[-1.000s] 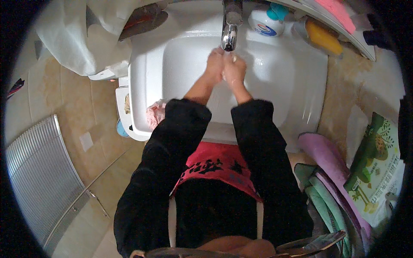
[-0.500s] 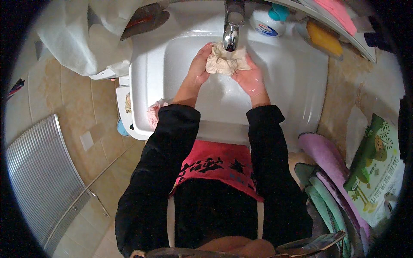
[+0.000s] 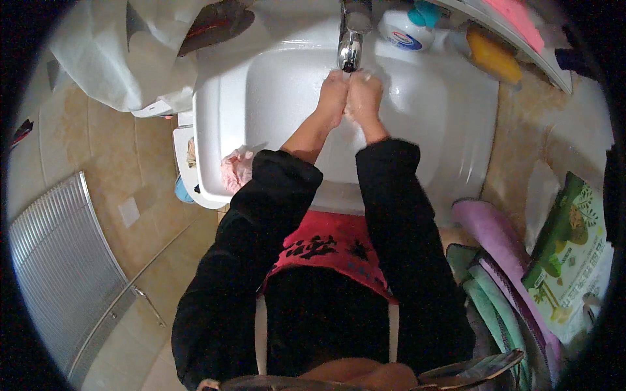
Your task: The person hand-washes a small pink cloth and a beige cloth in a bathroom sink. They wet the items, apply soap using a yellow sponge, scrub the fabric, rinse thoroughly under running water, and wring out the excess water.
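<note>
Under the chrome tap [image 3: 351, 49], my left hand [image 3: 332, 99] and my right hand [image 3: 366, 96] are pressed side by side, fingers closed. The cream cloth between them is almost wholly covered by the hands, and a little pale material or water shows near the wrists. Both hands are wet and hang over the white washbasin [image 3: 437, 140]. A crumpled pink cloth [image 3: 236, 171] lies on the basin's left side, next to my left sleeve.
A white pump bottle with a teal top [image 3: 405, 31] stands right of the tap, with a yellow item [image 3: 490, 53] beyond it. Pale sheeting [image 3: 98, 58] hangs at the far left. Purple and green towels [image 3: 492, 238] and a green-white package [image 3: 566, 251] are at the right.
The hands were apart with the cream cloth spread between them. Now they have come together, closing round the cloth beneath the tap and hiding most of it.
</note>
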`<action>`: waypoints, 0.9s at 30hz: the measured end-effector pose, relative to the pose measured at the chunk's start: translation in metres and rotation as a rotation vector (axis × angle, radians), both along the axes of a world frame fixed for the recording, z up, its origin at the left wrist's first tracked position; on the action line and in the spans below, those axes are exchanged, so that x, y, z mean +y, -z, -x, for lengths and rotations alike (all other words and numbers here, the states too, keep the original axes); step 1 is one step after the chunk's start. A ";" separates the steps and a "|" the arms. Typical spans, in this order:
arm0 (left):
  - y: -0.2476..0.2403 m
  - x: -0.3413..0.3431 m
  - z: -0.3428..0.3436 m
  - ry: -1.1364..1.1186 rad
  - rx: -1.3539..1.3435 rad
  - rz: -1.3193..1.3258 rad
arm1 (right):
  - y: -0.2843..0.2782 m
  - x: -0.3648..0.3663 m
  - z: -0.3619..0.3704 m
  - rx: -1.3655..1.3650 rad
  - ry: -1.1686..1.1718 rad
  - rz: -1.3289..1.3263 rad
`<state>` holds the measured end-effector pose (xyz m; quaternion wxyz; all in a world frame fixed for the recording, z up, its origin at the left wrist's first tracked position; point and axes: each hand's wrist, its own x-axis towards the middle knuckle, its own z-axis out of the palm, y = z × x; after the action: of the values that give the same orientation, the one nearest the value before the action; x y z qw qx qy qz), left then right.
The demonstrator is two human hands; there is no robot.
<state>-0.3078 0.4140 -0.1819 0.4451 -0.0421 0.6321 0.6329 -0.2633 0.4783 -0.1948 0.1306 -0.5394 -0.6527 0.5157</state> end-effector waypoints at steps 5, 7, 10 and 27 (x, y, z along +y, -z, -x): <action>-0.005 -0.008 0.014 0.245 0.429 -0.073 | -0.018 -0.001 -0.010 0.910 0.271 1.208; -0.009 -0.008 0.000 0.234 0.991 0.043 | -0.006 -0.007 -0.005 1.056 0.246 1.222; -0.015 -0.011 -0.001 0.232 1.230 0.083 | -0.002 -0.015 0.001 1.091 0.211 1.212; -0.017 -0.047 0.033 0.182 -0.465 -0.334 | -0.038 0.037 -0.047 1.044 0.015 1.399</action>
<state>-0.3403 0.3667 -0.1649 0.6336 -0.0553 0.4016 0.6590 -0.2168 0.5151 -0.1569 0.0552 -0.1949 -0.0394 0.9785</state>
